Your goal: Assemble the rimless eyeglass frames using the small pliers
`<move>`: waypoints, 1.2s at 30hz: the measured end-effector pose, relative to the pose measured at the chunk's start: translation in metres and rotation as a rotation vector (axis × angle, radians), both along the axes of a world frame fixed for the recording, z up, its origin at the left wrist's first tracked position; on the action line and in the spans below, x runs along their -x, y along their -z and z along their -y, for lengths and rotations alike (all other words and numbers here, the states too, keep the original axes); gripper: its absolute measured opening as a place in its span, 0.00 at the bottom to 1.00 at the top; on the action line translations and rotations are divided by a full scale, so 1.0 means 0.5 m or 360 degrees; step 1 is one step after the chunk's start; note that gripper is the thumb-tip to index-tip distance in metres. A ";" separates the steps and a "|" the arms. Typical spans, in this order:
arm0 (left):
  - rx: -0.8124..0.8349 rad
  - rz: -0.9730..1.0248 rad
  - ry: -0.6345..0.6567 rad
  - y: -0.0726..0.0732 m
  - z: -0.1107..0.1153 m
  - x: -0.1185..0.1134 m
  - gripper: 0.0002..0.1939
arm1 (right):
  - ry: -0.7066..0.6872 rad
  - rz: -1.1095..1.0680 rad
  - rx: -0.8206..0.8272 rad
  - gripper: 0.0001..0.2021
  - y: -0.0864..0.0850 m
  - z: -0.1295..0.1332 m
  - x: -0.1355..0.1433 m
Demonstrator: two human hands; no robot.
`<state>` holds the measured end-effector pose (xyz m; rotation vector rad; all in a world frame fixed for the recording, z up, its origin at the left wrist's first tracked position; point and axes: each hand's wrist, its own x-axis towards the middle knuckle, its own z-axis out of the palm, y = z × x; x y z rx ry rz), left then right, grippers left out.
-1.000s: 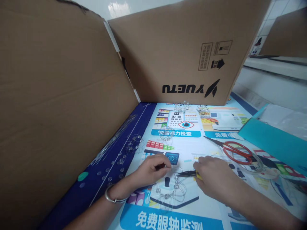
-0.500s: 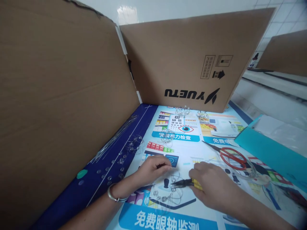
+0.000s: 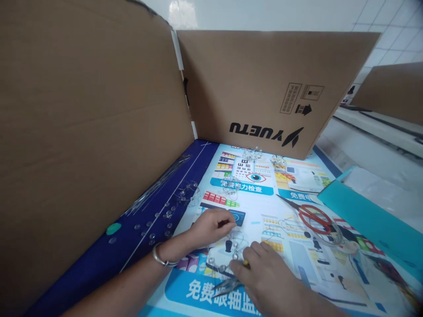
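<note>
My left hand (image 3: 213, 226), with a silver bangle at its wrist, is pinched closed at the upper end of a thin wire piece strung with clear beads (image 3: 222, 267). The wire at its fingertips is too fine to follow. My right hand (image 3: 264, 273) is wrapped round a pair of pliers (image 3: 226, 287). Their dark jaws point left and look parted, over the printed blue band below the beads. Most of the yellow handle is hidden in the palm. The right thumb lies close beside the beaded wire; I cannot tell whether it touches.
Red-handled scissors (image 3: 315, 218) lie right of my hands, near a coil of clear line (image 3: 335, 235). Loose beads (image 3: 152, 235) and straight wires (image 3: 158, 185) are at left. Beaded wire pieces (image 3: 230, 186) sit farther back. Cardboard panels (image 3: 264, 79) stand behind and left; a teal box (image 3: 373, 215) is at right.
My right hand has moved down and left with the pliers, whose jaws now point lower left and look parted. My left hand stays pinched in about the same place.
</note>
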<state>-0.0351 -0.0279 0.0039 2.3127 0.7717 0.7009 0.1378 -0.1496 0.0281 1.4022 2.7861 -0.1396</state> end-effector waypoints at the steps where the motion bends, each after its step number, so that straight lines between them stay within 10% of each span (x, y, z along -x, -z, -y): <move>1: 0.0003 -0.0014 -0.0015 -0.002 0.000 0.000 0.06 | 0.0000 0.0017 -0.0045 0.12 0.000 -0.003 -0.001; 36: -0.0233 -0.0128 0.0204 -0.001 0.001 -0.007 0.09 | 0.0028 -0.0034 -0.0254 0.13 0.018 -0.044 -0.068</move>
